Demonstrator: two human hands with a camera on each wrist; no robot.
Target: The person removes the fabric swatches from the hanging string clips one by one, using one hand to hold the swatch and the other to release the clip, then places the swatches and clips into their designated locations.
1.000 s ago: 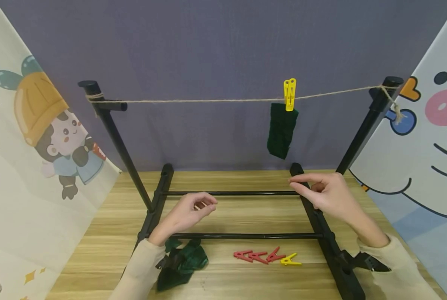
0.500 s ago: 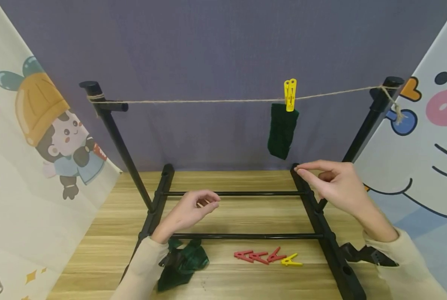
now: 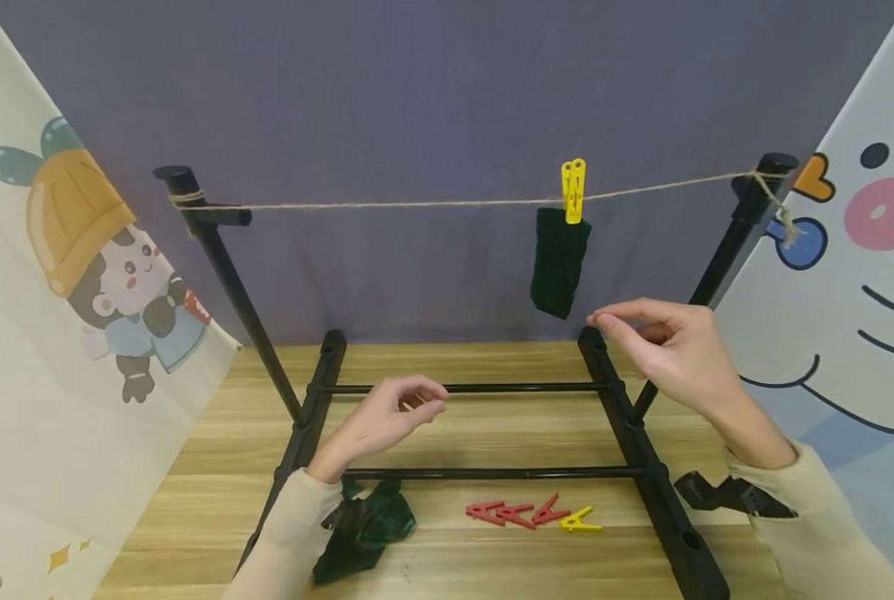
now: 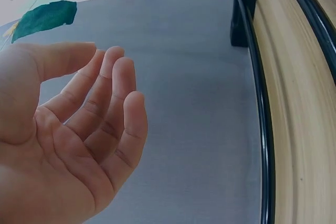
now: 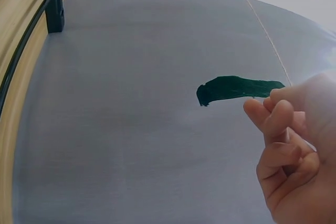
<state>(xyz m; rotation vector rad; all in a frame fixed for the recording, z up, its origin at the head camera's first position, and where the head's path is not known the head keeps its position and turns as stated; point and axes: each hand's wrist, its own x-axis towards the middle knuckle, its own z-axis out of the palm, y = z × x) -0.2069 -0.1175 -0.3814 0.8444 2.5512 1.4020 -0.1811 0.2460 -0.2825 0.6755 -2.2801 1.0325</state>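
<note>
Now the empty right hand (image 3: 671, 354) has risen toward the hanging cloth (image 3: 560, 262), fingers loosely curled.

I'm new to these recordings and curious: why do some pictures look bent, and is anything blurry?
Head view: sharp, evenly lit, soft shadows under the clothespins. Left wrist view: wide lens curves the black rail; the left hand looms large. Right wrist view: same bending; the hanging green cloth looks stretched sideways.

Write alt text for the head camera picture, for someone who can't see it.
Two empty hands, left hand and right hand, hover over a black rack on a wooden table. A dark green cloth hangs from a string by a yellow peg; another green cloth and loose pegs lie below.
</note>
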